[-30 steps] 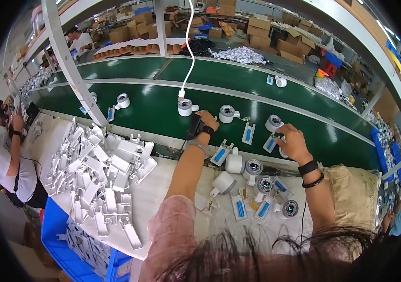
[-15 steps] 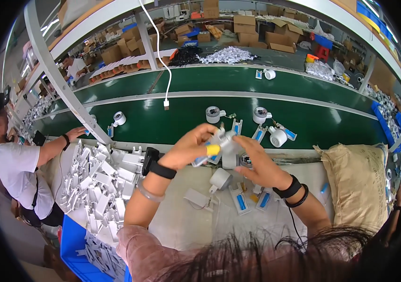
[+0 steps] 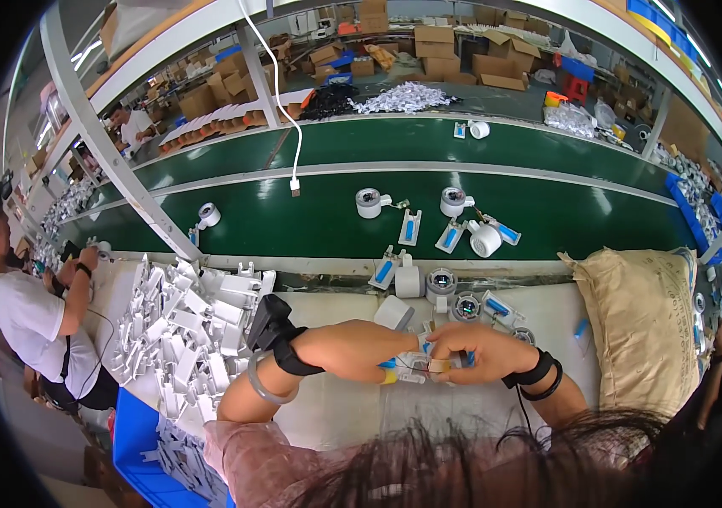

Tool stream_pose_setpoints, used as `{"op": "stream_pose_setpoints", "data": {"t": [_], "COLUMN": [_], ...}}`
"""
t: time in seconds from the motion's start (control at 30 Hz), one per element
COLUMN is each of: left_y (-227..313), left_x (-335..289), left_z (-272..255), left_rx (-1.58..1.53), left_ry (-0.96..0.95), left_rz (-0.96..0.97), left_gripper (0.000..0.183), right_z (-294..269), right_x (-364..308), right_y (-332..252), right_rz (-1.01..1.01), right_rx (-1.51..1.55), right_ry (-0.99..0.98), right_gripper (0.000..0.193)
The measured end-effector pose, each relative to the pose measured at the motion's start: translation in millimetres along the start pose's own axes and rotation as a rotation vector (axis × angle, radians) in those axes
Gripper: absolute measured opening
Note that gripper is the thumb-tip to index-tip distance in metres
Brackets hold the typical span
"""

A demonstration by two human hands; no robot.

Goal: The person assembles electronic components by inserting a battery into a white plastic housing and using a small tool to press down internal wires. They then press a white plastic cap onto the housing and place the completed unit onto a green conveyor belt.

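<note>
My left hand (image 3: 361,349) and my right hand (image 3: 475,351) meet low over the pale work surface, both with fingers closed. Between them is a white plastic holder (image 3: 412,371) with something blue in it, mostly covered by my fingers; the left fingers grip its side. A yellow covering shows on a left fingertip. Thin dark and red wires run across to a small yellowish part (image 3: 439,366) pinched in my right fingers. Just beyond lie a white round housing with electronics (image 3: 466,308), a white holder with a blue cylinder (image 3: 501,308) and a white cap-like part (image 3: 394,313).
White plastic parts (image 3: 187,317) are heaped at my left, above a blue bin (image 3: 134,436). A tan sack (image 3: 644,326) stands right. Several housings rest on the green conveyor belt (image 3: 293,220); a white cable (image 3: 297,157) hangs over it. A co-worker (image 3: 31,305) sits far left.
Both hands have come down toward me from the belt's near edge. A housing and holder now rest at that edge. The co-worker's arm has drawn back from the belt.
</note>
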State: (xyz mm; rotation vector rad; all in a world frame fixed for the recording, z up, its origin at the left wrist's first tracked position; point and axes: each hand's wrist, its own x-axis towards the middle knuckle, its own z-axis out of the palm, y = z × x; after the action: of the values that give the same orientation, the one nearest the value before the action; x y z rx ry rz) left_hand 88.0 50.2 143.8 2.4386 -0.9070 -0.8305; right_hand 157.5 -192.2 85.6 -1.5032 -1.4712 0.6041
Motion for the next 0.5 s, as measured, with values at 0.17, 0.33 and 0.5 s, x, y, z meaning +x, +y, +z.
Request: {"op": "stream_pose_setpoints", "data": {"t": [0.17,0.33,0.5], "left_y": [-12.9,-7.3,-2.3], "left_x": [20.9,34.7,38.7], "left_z": [37.2,48.6,55.2], "left_rx": [0.084,-0.197,-0.456], "left_ry": [0.667,0.854,0.936], "left_rz": [-0.158,-0.127,0.05], "left_gripper": [0.037,0.038,0.042], "right_z": [8.4,16.6,20.9], "right_x": [-9.8,-21.5,-12.3], "right_y": [-7.6,13.0,-1.3], "right_rz": [0.31,0.29,0.337], "right_rx": [0.305,0.475,0.422], "right_ry": [0.004,0.19,0.315], "right_gripper": [0.017,0.019,0.007]}}
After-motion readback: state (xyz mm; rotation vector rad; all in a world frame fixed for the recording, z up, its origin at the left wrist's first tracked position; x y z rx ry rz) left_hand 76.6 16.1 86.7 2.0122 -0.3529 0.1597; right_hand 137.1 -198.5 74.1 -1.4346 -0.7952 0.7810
